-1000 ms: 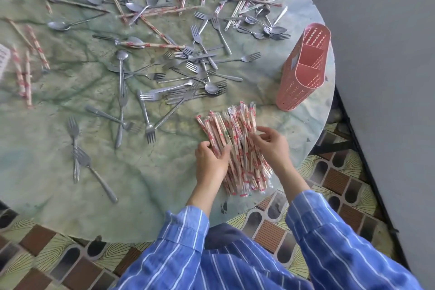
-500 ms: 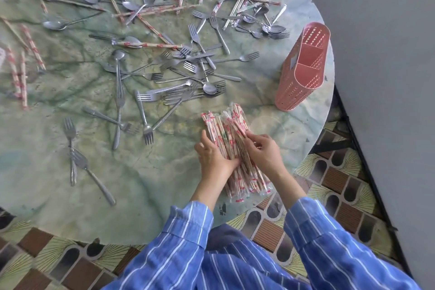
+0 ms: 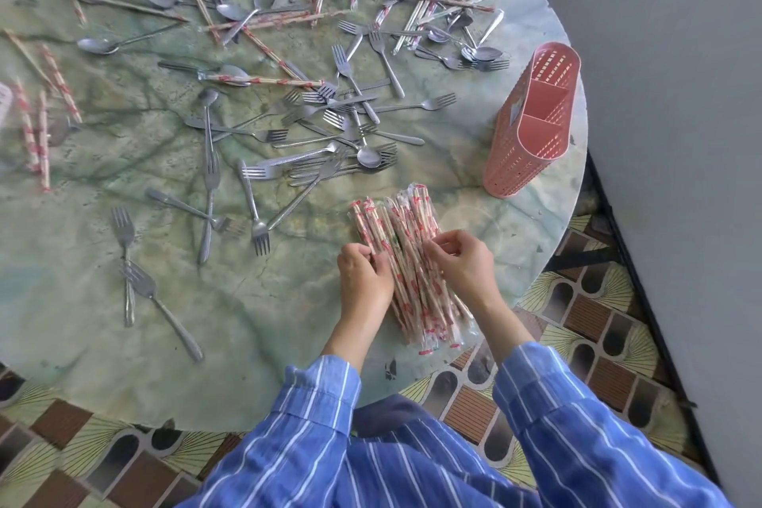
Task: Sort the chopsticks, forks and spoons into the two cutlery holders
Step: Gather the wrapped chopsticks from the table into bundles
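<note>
Chopstick bundle (image 3: 406, 260) now squeezed narrower between hands

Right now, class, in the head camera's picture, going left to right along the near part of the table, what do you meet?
Two forks lying alone → left hand → bundle of wrapped chopsticks → right hand → pink cutlery holder, standing farther back.

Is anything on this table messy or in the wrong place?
Yes. Forks, spoons and wrapped chopsticks lie scattered and crossed over the round table. The pink holder looks empty. Only the chopstick bundle between the left hand and right hand looks tidy.
</note>
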A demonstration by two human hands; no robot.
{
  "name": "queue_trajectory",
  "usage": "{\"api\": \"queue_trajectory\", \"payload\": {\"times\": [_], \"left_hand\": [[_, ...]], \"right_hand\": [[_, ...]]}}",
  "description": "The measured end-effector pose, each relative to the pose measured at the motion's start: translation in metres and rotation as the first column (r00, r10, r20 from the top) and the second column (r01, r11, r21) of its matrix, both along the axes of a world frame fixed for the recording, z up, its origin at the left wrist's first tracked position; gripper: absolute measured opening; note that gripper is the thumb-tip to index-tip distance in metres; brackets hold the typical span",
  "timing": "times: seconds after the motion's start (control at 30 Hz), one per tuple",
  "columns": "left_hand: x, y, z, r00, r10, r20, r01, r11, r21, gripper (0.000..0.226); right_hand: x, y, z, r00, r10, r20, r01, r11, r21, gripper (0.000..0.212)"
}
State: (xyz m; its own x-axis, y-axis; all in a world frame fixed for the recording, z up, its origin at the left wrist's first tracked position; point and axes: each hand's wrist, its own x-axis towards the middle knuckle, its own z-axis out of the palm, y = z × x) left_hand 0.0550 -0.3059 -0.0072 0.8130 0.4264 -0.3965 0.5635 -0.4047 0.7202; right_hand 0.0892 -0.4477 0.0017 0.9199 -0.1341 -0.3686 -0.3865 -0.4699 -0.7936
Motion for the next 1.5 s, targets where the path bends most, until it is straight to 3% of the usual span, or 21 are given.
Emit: {"api": "queue_trajectory", "payload": {"times": [0.17, 0.43, 0.6, 0.73, 0.87, 1.0, 1.23, 1.5], "left_hand": [[-0.009, -0.014, 0.002, 0.992, -0.112, -0.053, 0.116, 0.990, 0.079, 0.069], [-0.005, -0.011, 0.002, 0.992, -0.103, -0.068, 0.102, 0.995, -0.018, 0.084], [-0.002, -0.008, 0.003, 0.995, -0.065, -0.073, 0.062, 0.997, -0.041, 0.056], [-0.001, 0.005, 0.002, 0.994, -0.085, -0.064, 0.080, 0.994, -0.075, 0.037], [-0.005, 0.031, 0.005, 0.983, -0.182, -0.038, 0.181, 0.983, -0.014, 0.017], [-0.017, 0.073, 0.015, 0.959, -0.282, -0.016, 0.280, 0.943, 0.181, 0.014], [-0.062, 0.202, 0.029, 0.941, -0.333, -0.056, 0.322, 0.834, 0.448, 0.017], [-0.106, 0.387, 0.042, 0.918, -0.382, -0.104, 0.374, 0.749, 0.546, 0.020]], "right_hand": [[-0.003, -0.004, -0.001, 1.000, 0.005, 0.007, -0.005, 1.000, -0.022, 0.020], [-0.008, -0.013, -0.003, 0.993, 0.088, -0.083, -0.086, 0.996, 0.030, 0.026], [-0.010, -0.013, -0.003, 0.989, 0.122, -0.086, -0.121, 0.992, 0.018, 0.027], [-0.016, -0.004, 0.004, 0.989, 0.122, 0.082, -0.108, 0.983, -0.151, 0.022], [-0.031, 0.022, 0.012, 0.956, 0.191, 0.225, -0.150, 0.971, -0.187, 0.013], [-0.048, 0.063, 0.015, 0.901, 0.355, 0.249, -0.297, 0.923, -0.244, 0.012], [-0.076, 0.180, 0.019, 0.855, 0.474, 0.208, -0.377, 0.846, -0.377, 0.013], [-0.107, 0.351, 0.019, 0.876, 0.415, 0.245, -0.285, 0.857, -0.430, 0.008]]}}
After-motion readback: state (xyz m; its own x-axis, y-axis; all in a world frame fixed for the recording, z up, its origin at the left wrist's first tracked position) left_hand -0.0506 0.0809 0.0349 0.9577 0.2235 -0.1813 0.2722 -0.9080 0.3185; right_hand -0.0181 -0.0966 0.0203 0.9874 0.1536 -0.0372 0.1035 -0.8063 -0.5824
